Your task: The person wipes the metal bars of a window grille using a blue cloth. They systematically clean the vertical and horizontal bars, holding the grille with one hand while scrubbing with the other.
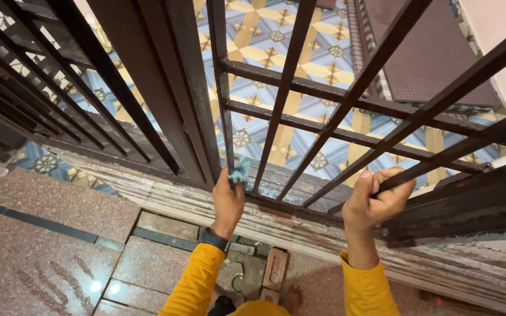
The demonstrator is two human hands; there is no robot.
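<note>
A dark brown metal grille gate (300, 88) fills the upper view, seen from above. My left hand (228, 199) holds a small light blue cloth (240, 170) pressed against a vertical bar (222, 99) low on the gate. My right hand (373, 199) is closed around a slanting bar (434, 161) to the right. Both arms wear yellow sleeves, and a dark watch (213, 239) sits on my left wrist.
A worn wooden threshold (165, 199) runs under the gate. Speckled reddish stone floor (42, 251) lies on my side, with a brick (275, 267) near my feet. Beyond the bars are blue and yellow patterned tiles (265, 35) and a brown mat (428, 52).
</note>
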